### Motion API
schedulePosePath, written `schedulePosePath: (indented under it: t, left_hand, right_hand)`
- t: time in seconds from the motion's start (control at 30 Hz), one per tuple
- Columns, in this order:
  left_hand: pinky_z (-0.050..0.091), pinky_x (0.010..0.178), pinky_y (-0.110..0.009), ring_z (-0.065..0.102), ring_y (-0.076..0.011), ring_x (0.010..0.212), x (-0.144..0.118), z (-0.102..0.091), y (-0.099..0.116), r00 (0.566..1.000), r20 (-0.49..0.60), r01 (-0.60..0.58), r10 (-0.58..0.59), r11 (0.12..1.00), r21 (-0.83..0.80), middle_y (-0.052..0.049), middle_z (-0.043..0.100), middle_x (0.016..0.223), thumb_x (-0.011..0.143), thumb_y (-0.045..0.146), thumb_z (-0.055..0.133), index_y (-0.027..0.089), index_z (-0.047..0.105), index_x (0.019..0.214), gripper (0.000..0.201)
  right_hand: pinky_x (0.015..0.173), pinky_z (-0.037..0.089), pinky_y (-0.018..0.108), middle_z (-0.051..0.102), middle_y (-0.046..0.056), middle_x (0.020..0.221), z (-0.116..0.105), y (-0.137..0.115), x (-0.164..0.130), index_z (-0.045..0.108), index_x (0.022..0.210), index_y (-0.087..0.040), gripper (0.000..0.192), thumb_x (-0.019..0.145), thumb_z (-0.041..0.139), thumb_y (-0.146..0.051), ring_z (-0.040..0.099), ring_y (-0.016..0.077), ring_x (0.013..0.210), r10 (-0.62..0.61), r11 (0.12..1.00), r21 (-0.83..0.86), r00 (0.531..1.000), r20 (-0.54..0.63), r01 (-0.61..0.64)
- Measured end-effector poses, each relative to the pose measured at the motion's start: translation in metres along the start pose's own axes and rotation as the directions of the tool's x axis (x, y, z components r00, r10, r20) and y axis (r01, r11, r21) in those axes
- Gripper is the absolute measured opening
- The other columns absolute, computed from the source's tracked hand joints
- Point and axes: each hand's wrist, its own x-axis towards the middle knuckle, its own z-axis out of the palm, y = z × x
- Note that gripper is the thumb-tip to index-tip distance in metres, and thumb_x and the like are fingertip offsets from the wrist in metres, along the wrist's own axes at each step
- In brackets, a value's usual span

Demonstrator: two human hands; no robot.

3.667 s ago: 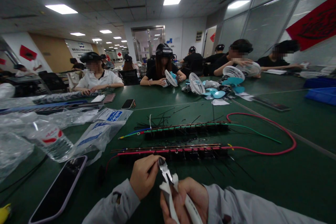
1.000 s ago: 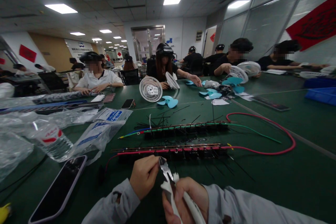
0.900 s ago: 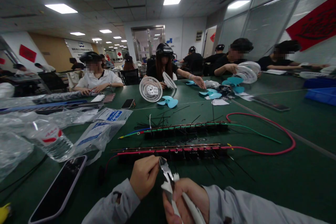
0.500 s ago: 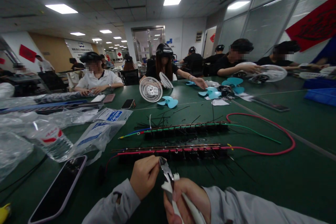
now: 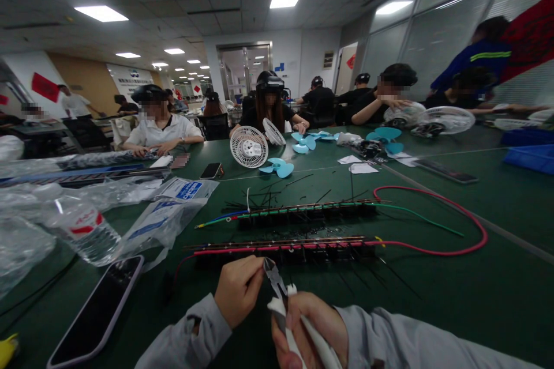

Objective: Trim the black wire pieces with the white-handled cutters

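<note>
From the head camera, the right hand (image 5: 309, 323) has its grip closed around the white-handled cutters (image 5: 281, 305), blades nearly shut; the left hand (image 5: 238, 297) pinches something tiny at the blade tips, too small to tell; just beyond on the green table (image 5: 433, 300) lie two wired strips (image 5: 281, 248), ties fitted, with black offcuts (image 5: 277, 187) scattered around; trimming seems well along.

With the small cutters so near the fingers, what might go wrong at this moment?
1. The left hand pinches right beside the metal tip of the white-handled cutters held by the right hand, so a fingertip may get nipped.
2. A cut-off piece may fly among the loose black ties beside the near black strip with the red wire.
3. The dark phone with the pale case lies near the left sleeve and may get knocked.
</note>
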Motion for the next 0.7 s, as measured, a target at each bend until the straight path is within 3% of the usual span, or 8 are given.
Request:
schedulePosePath:
  t: [0.23, 0.37, 0.57, 0.7]
  left_hand:
    - [0.047, 0.061, -0.025, 0.061, -0.0157, 0.065, -0.0023, 0.002, -0.0014, 1.0, -0.016, 0.021, -0.021, 1.0, 0.022, -0.006, 0.064, 0.07, 0.088, 0.017, 0.042, 0.016, 0.062, 0.087, 0.02]
    - [0.049, 0.064, -0.026, 0.062, -0.0161, 0.067, -0.0022, 0.0029, -0.0016, 0.999, -0.03, 0.032, -0.031, 0.999, 0.014, -0.006, 0.066, 0.074, 0.088, 0.017, 0.043, 0.016, 0.062, 0.09, 0.019]
    - [0.05, 0.066, -0.026, 0.063, -0.0166, 0.07, -0.0012, 0.0028, -0.0021, 0.999, -0.027, 0.036, -0.036, 0.999, 0.003, -0.006, 0.064, 0.07, 0.088, 0.016, 0.042, 0.015, 0.063, 0.088, 0.021]
    - [0.05, 0.066, -0.026, 0.064, -0.0167, 0.071, -0.0017, 0.0017, -0.0021, 0.999, -0.015, 0.039, -0.039, 0.999, -0.012, -0.005, 0.064, 0.07, 0.087, 0.015, 0.042, 0.015, 0.063, 0.09, 0.021]
  right_hand:
    - [0.051, 0.038, 0.028, 0.057, 0.007, 0.057, -0.0034, 0.0007, 0.0021, 0.057, 0.072, -0.011, 0.03, 0.061, 0.039, -0.031, 0.055, 0.0178, 0.049, -0.059, 0.998, 0.032, 0.995, 0.079, 0.056]
    - [0.059, 0.04, 0.028, 0.062, 0.013, 0.066, -0.0004, 0.0025, 0.0052, 0.061, 0.073, -0.005, 0.041, 0.054, 0.037, -0.032, 0.06, 0.0199, 0.063, -0.1, 0.995, 0.032, 0.994, 0.044, 0.099]
    - [0.043, 0.029, 0.021, 0.06, 0.011, 0.063, 0.0036, -0.0002, 0.0036, 0.065, 0.077, 0.002, 0.051, 0.051, 0.035, -0.03, 0.051, 0.0103, 0.05, -0.083, 0.996, -0.04, 0.996, -0.014, 0.082]
    - [0.044, 0.032, 0.02, 0.062, 0.012, 0.07, 0.004, -0.0022, 0.002, 0.064, 0.085, 0.004, 0.057, 0.049, 0.034, -0.029, 0.054, 0.0106, 0.051, -0.022, 1.0, -0.019, 1.0, -0.006, 0.022]
